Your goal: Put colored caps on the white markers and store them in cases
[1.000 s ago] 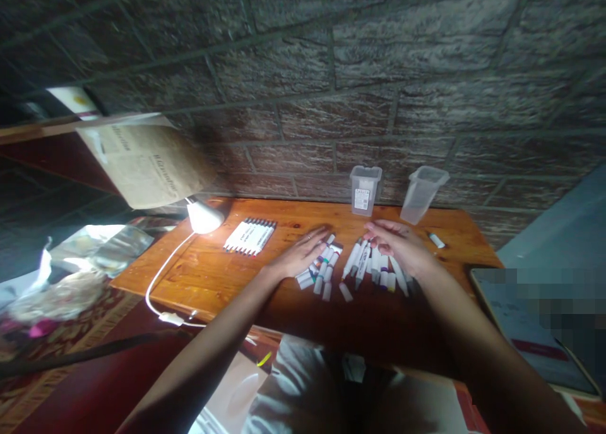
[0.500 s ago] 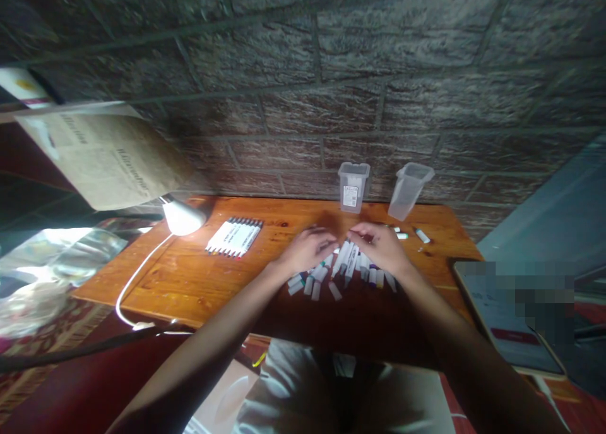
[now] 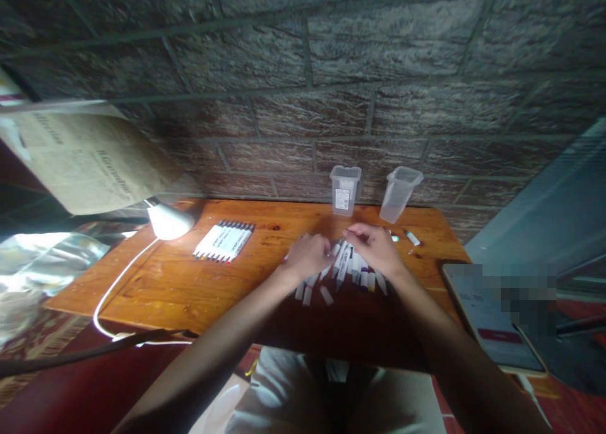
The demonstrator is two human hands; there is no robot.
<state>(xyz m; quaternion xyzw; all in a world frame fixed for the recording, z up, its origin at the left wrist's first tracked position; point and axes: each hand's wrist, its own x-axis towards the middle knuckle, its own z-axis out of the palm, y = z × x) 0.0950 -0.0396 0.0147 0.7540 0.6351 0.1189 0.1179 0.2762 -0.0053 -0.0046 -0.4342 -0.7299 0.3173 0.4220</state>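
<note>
A loose pile of white markers [image 3: 344,265] with variously coloured bands lies on the wooden table in front of me. My left hand [image 3: 310,255] is over the left side of the pile, fingers curled; anything inside them is hidden. From the right, my right hand [image 3: 375,247] reaches in with thumb and fingertips pinched at the top end of a marker in the middle of the pile. Further left, several markers lie side by side in a neat row [image 3: 225,241], dark ends away from me and coloured ends nearer.
Two clear plastic containers, a labelled one [image 3: 346,191] and a tilted-looking one [image 3: 400,195], stand by the brick wall. A lamp [image 3: 169,222] with a white cord is at left, a tablet [image 3: 492,317] at the right edge. Stray markers [image 3: 413,239] lie behind my right hand.
The view has shifted slightly, moving the scene left in the picture. My left hand has curled more and covers more of the left side of the pile; the right stays at the markers.
</note>
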